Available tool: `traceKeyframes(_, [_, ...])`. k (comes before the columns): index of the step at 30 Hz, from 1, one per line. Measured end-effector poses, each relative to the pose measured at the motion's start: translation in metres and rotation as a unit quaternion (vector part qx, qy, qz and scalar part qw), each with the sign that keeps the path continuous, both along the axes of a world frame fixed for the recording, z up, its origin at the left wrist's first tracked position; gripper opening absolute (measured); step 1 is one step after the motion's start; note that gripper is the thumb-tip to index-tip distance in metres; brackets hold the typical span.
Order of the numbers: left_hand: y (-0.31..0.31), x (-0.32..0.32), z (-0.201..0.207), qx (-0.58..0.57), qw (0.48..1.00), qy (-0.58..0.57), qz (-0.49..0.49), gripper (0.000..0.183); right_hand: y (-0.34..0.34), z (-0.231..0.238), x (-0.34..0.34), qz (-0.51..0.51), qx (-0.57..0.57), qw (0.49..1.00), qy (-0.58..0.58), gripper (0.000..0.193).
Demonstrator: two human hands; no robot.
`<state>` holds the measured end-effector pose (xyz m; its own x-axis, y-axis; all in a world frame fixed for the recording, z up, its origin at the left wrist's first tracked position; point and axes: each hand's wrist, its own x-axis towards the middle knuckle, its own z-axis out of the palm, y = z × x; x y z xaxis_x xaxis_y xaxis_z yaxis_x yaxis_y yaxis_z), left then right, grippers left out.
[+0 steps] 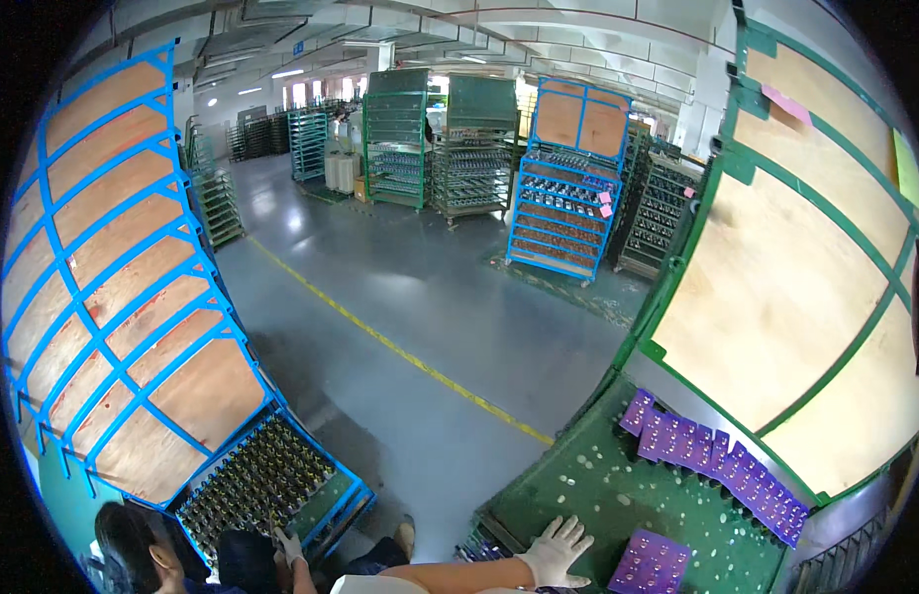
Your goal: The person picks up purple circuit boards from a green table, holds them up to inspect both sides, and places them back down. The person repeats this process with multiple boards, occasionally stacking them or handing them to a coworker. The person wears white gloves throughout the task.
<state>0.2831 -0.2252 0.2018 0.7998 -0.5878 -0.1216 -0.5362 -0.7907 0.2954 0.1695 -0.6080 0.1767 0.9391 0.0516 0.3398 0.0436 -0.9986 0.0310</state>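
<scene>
My left hand [559, 552], in a white glove, reaches in from the lower edge with the forearm bare. Its fingers are spread flat over a green shelf [568, 480] dotted with pale spots, and nothing is in its grasp. Just right of the fingers lies a purple panel [650, 562] with small shiny parts on it. Farther right, a row of overlapping purple panels [692, 443] runs along the foot of a green-framed wooden board. Small purple and metallic pieces [479, 550] show at the shelf's near left edge. My right hand is out of view.
At lower left, a co-worker's gloved hand [289, 545] is beside a tray of dark parts [252, 473] under a blue-framed wooden rack board [123, 287]. The green-framed board [786, 287] rises at right. Loaded racks [563, 203] stand beyond a yellow floor line [410, 359].
</scene>
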Motion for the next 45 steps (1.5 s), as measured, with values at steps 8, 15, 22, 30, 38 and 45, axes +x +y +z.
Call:
traceKeyframes(8, [-0.081,0.001,-0.009,0.028,0.999,0.019,0.002,0.107,0.019,-0.032,0.043,0.072,0.194,0.974,0.093,0.109])
traceKeyframes(15, [-0.109,-0.005,-0.041,-0.007,0.993,-0.028,0.118,0.112,0.028,-0.008,0.078,0.176,0.341,0.923,0.030,0.094])
traceKeyframes(22, [-0.125,-0.014,-0.014,-0.589,0.782,0.101,0.178,0.075,0.068,0.012,0.118,0.219,0.611,0.751,0.122,0.069])
traceKeyframes(30, [-0.093,-0.023,0.053,-0.560,0.816,0.000,0.140,0.059,0.084,0.022,0.119,0.332,0.580,0.732,0.134,0.081])
traceKeyframes(38, [-0.068,-0.046,0.064,-0.770,0.565,0.185,0.232,0.047,0.120,0.016,0.130,0.391,0.556,0.716,0.162,0.072])
traceKeyframes(45, [-0.009,-0.069,0.057,-0.564,0.796,-0.050,0.215,0.058,0.166,0.016,0.116,0.404,0.648,0.607,0.218,0.046])
